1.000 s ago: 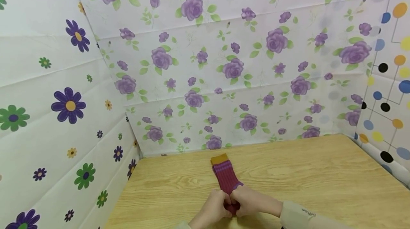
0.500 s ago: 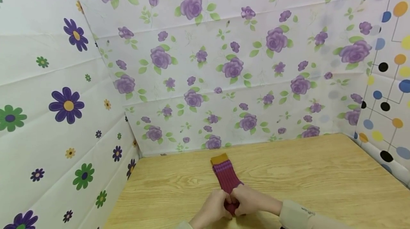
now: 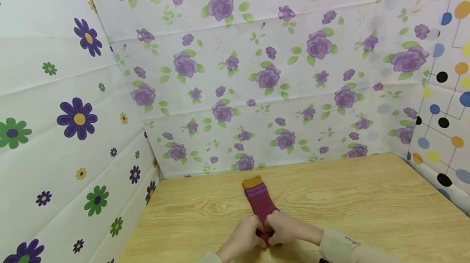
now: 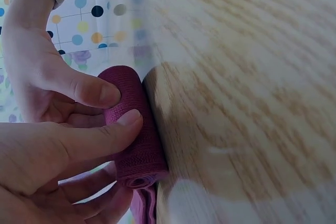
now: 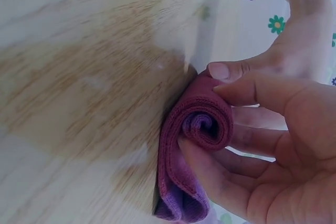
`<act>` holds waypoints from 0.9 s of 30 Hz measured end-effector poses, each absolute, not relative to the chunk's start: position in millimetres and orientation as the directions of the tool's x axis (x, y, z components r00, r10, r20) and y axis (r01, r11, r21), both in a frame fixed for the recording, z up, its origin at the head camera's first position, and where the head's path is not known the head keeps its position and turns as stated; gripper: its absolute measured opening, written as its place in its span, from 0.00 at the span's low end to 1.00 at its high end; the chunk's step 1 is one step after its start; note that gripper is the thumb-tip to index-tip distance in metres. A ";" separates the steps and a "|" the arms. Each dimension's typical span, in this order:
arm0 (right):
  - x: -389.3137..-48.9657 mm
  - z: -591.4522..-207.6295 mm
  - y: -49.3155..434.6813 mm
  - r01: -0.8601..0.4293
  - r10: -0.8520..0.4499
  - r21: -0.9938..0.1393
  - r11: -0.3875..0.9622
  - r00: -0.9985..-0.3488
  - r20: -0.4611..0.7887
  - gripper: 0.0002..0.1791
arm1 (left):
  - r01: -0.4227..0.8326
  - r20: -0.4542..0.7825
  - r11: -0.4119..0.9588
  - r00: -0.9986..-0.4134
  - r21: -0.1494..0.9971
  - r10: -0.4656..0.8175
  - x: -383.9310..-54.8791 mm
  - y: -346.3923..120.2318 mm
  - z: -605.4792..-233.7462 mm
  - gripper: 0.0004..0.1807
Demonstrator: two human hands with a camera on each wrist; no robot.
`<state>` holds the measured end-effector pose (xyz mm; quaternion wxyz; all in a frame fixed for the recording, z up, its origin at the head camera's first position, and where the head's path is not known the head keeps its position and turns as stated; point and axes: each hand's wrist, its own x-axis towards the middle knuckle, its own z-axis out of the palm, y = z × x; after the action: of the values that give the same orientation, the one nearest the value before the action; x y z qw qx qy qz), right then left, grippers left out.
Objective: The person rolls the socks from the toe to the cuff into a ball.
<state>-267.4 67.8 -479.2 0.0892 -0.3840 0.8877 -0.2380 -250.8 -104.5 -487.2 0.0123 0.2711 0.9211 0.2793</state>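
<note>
Here, the wooden table [image 3: 183,226] bears a maroon sock [image 3: 260,201], lower middle of the head view. Left hand [image 3: 244,234] and right hand [image 3: 288,227], side by side, pinch the roll [image 4: 140,148] at its near end. Judgement: best done with even pressure from both, turns tight, edges flush, square to the length. Long axis: near to far, leaning slightly left, roll crosswise; mustard cuff [image 3: 252,182] points away.
</note>
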 end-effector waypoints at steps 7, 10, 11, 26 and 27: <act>-264.9 -478.2 66.1 -0.644 -0.720 -0.461 0.611 -0.694 0.014 0.14 | 0.516 0.127 0.720 -0.844 0.464 0.522 -250.1 -103.5 -486.6 0.10; -264.2 -478.2 66.1 -0.640 -0.716 -0.459 0.616 -0.698 0.011 0.13 | 0.523 0.119 0.725 -0.839 0.449 0.531 -249.6 -102.6 -485.9 0.09; -264.2 -478.1 66.3 -0.636 -0.716 -0.468 0.614 -0.698 0.009 0.13 | 0.527 0.118 0.726 -0.836 0.442 0.536 -249.4 -102.3 -485.4 0.09; -260.5 -476.3 71.9 -0.679 -0.702 -0.404 0.613 -0.703 0.117 0.12 | 0.509 0.029 0.735 -0.830 0.448 0.557 -257.2 -100.1 -478.8 0.08; -259.5 -476.3 71.2 -0.690 -0.698 -0.384 0.614 -0.701 0.142 0.11 | 0.496 0.019 0.732 -0.833 0.466 0.552 -257.4 -100.3 -478.6 0.08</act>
<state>-259.5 71.2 -476.3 0.0107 -0.3863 0.8982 -0.2093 -257.4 -100.3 -478.6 0.0603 0.2823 0.9287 0.2327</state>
